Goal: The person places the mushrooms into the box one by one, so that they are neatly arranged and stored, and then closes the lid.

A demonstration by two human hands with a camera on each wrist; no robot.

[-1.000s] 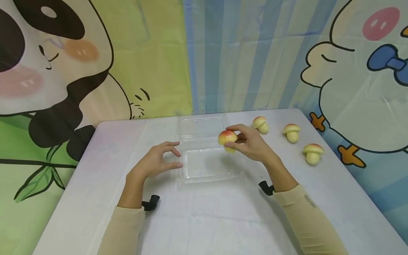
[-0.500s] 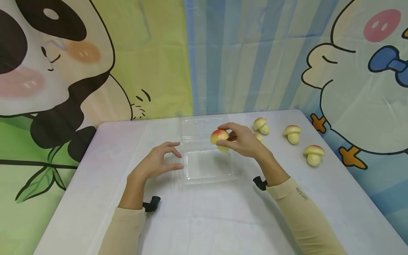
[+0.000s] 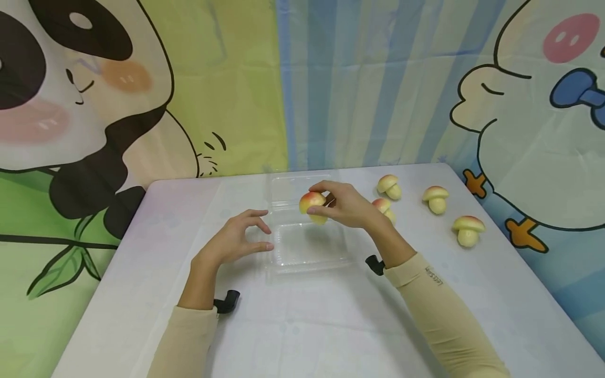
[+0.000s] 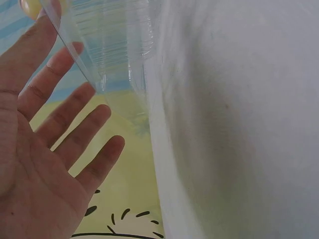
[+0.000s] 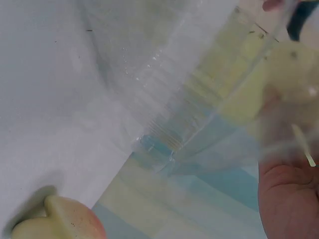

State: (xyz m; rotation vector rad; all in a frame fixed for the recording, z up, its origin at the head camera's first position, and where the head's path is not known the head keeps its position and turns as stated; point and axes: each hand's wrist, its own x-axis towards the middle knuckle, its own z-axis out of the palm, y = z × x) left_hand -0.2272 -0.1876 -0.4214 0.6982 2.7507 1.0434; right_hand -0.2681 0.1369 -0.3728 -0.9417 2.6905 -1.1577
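Note:
My right hand [image 3: 350,206] pinches a toy mushroom [image 3: 312,202] between thumb and fingers, holding it over a clear plastic clamshell box [image 3: 309,257]. The mushroom has a red-and-yellow cap and a pale yellow stem. The box lies with its lid [image 3: 288,190] folded back, away from me. At the box's left edge is my left hand [image 3: 231,241], thumb and fingers spread apart. In the left wrist view its fingertips [image 4: 115,144] reach beside the clear plastic wall. The right wrist view shows the box, while the held mushroom is hidden there.
Several more toy mushrooms stand or lie to the right, among them one at the table's right side [image 3: 468,231] and one partly behind my right wrist [image 3: 382,205]. A cartoon-printed curtain [image 3: 350,84] hangs behind the white table [image 3: 293,336].
My right hand has carried the mushroom leftward over the box, uncovering another mushroom behind the wrist. The left hand has stayed nearly still at the box's edge.

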